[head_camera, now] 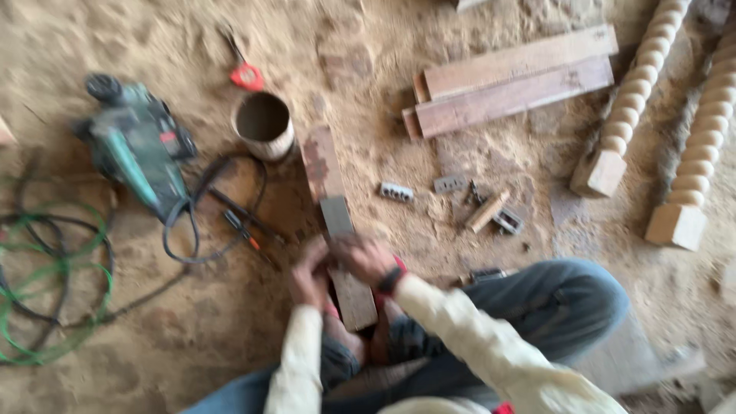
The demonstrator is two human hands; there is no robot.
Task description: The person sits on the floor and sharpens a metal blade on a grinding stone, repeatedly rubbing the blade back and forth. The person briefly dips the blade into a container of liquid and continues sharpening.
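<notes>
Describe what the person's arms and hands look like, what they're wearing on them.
Both arms wear long cream-coloured sleeves of loose, slightly creased fabric reaching to the wrists. The right hand is bare, with a black band and a strip of red at its wrist. The left hand is also bare, with a hint of red at its cuff. The picture is blurred, so finer markings cannot be made out.

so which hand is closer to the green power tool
Left. The left hand rests on the near part of the wooden strip, on the side facing the green power tool. The right hand grips the strip's other side, farther from the tool.
</notes>
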